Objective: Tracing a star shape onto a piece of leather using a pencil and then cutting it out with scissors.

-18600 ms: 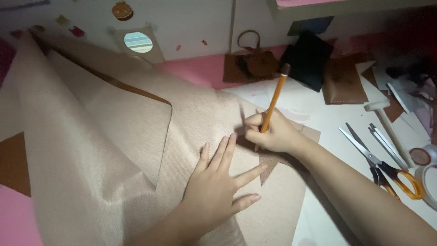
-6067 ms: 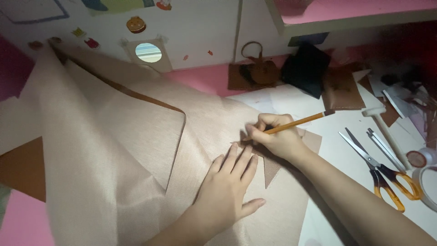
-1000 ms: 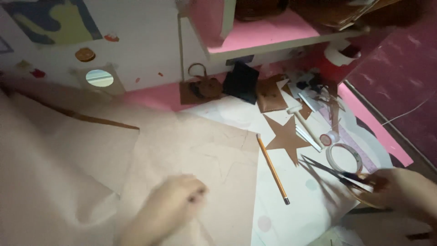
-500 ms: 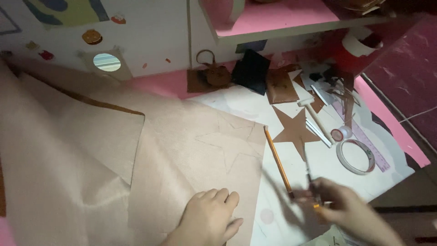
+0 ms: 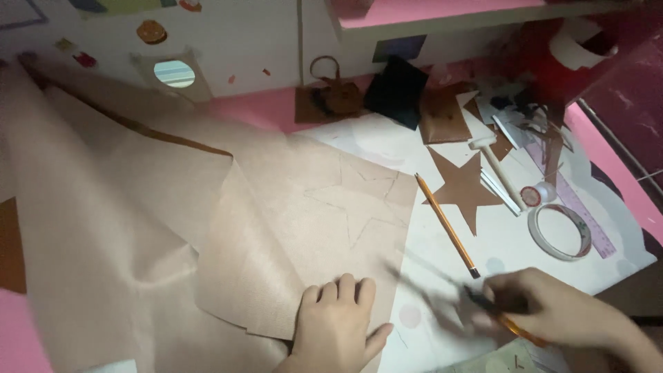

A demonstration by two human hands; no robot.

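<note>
A large sheet of tan paper (image 5: 173,228) lies across the table, with a star outline (image 5: 362,200) pencilled on its right part. My left hand (image 5: 338,324) rests flat on the sheet's near edge, fingers together. My right hand (image 5: 552,314), blurred by motion, grips a pair of scissors (image 5: 449,293) with orange handles; the blades point left toward the sheet's right edge. A yellow pencil (image 5: 447,224) lies loose on the white surface just right of the sheet.
A brown cut-out star (image 5: 464,186) lies right of the pencil. A small white mallet (image 5: 497,166), a tape roll (image 5: 558,231), a ruler (image 5: 577,214) and brown scraps crowd the right side. A dark pouch (image 5: 397,90) and brown bag (image 5: 331,97) sit against the back wall.
One second ago my right hand reached the scissors at the right; it now holds them and has swung left toward the paper. My left hand settled flat on the sheet's near edge.
</note>
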